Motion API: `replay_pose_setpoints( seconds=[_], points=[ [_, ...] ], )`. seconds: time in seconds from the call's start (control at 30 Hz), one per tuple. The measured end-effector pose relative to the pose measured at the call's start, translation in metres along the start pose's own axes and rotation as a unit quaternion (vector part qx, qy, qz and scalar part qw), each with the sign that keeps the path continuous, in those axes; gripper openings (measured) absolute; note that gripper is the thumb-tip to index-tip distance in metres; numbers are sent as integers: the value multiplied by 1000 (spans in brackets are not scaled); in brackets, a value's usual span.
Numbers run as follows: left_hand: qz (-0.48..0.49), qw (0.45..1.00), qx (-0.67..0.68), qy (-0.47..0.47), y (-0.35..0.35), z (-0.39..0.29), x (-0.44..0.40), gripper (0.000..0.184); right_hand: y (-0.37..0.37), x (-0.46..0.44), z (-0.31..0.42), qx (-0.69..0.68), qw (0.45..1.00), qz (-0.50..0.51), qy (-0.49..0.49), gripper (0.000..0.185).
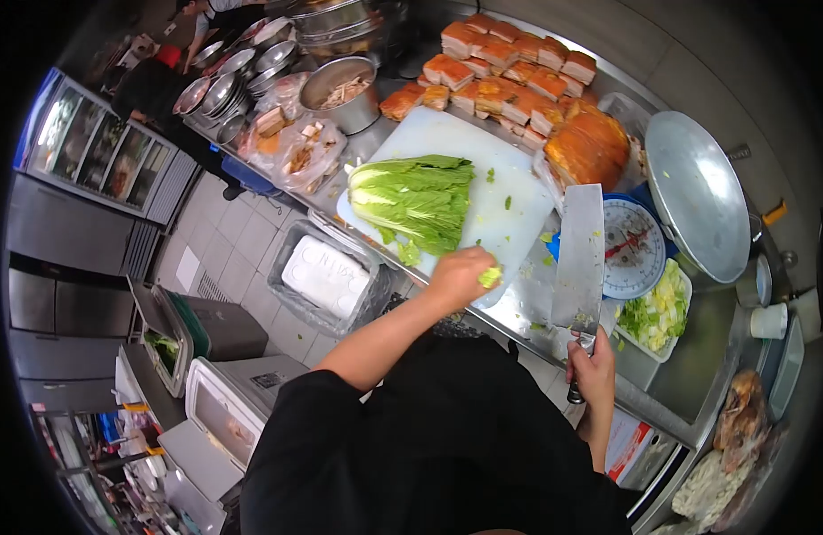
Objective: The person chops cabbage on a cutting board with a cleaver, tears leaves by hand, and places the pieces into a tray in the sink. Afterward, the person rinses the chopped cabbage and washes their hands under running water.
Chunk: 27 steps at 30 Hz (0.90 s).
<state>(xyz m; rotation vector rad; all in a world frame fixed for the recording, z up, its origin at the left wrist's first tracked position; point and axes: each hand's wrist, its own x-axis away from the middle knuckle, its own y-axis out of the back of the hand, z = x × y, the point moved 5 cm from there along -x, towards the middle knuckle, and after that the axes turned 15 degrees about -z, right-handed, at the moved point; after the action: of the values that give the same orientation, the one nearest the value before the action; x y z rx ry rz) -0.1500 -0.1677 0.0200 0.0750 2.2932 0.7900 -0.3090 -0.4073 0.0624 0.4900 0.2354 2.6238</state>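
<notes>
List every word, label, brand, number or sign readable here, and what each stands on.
No text reads clearly.
White lid: large dark marks, too unclear to quote.
Scale dial: markings too small.
Grey bin: label too small.
Red-and-white panel: any print too blurred.
Dark tag near metal bowl: too small.

Leafy cabbage (413, 201): green, pale-ribbed, lying on cutting board (496, 134). Cleaver (579, 259): broad steel blade, dark handle, in right hand (593, 367). Leaf scrap (490, 277): pale green, in left hand (460, 278).
</notes>
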Motion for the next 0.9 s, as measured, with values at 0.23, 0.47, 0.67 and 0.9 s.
replay_pose_setpoints(
  seconds=[0.23,0.47,0.67,0.9],
  points=[
    [-7,969,-175,173,156,129,-8,44,-54,-8,7,25,999,10,17,21],
    [81,991,-104,-30,150,185,-19,43,-131,3,35,38,999,-16,3,21],
    [96,990,-59,-87,112,168,-40,78,-150,25,49,-5,994,-110,-5,20],
    [22,993,-51,-106,78,171,-30,71,-139,44,37,-20,986,-163,-30,19]
  ],
)
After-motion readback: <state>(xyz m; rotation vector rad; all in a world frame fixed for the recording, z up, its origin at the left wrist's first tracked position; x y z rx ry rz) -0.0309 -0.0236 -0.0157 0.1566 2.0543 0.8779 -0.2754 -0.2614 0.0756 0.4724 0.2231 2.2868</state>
